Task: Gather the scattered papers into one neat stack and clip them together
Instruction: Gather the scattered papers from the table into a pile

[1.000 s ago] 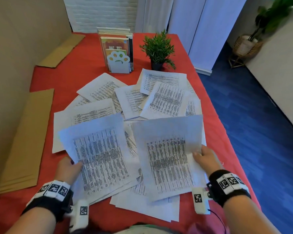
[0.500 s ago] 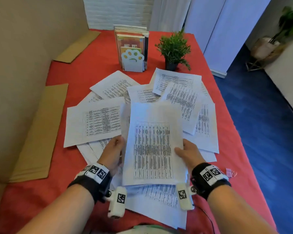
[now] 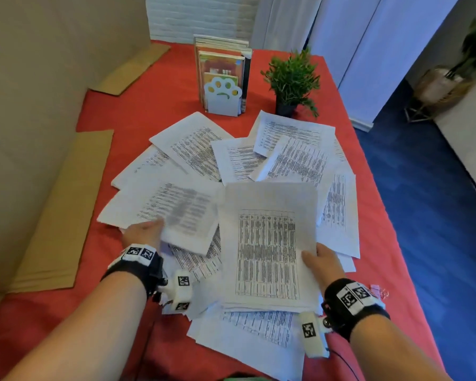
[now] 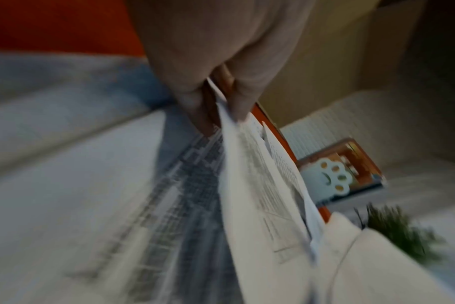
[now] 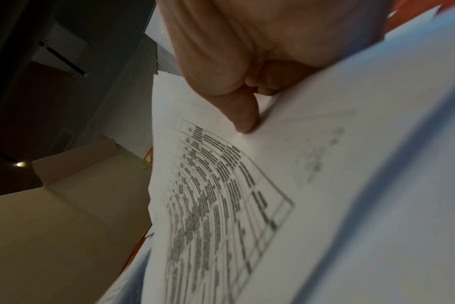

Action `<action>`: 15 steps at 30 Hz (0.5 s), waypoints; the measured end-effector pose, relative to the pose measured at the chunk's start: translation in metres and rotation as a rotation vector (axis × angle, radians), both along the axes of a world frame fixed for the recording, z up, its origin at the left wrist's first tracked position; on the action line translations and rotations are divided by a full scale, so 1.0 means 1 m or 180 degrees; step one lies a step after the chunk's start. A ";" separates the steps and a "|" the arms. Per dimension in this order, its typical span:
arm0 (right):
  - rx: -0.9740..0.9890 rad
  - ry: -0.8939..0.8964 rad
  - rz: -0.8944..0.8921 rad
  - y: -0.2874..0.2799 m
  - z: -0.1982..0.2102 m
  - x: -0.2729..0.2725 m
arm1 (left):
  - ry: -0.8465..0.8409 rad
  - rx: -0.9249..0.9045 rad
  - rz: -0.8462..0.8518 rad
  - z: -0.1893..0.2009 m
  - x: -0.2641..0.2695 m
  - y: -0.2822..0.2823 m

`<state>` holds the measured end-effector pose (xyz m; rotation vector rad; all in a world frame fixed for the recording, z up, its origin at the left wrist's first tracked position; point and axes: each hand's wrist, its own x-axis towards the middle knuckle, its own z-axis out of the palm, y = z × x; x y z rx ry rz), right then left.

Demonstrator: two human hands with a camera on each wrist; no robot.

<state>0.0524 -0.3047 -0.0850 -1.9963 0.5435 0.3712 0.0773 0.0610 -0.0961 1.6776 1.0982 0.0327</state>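
Note:
Many printed white sheets (image 3: 195,149) lie scattered over the red table (image 3: 149,111). My right hand (image 3: 312,257) holds a small gathered stack (image 3: 267,243) by its right edge, thumb (image 5: 243,117) on the top sheet (image 5: 221,185). To its left, my left hand (image 3: 151,229) pinches the near edge of a sheet (image 3: 173,207), which is lifted and blurred. The left wrist view shows thumb and fingers (image 4: 237,96) closed on that paper edge (image 4: 247,164). A small pink binder clip (image 3: 377,289) lies on the cloth beside my right wrist.
A paw-shaped bookend with books (image 3: 223,83) and a small potted plant (image 3: 293,81) stand at the back. Flat cardboard pieces (image 3: 63,215) lie along the left side beside a cardboard wall. The table's right edge drops to a blue floor (image 3: 423,215).
My left hand has left the stack's left edge, moved left and taken hold of a sheet there, lifting it. My right hand still holds the stack.

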 end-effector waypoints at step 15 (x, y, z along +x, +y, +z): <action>-0.0245 0.0086 -0.0238 -0.006 -0.018 -0.053 | 0.0340 0.0876 -0.0719 -0.002 -0.074 -0.016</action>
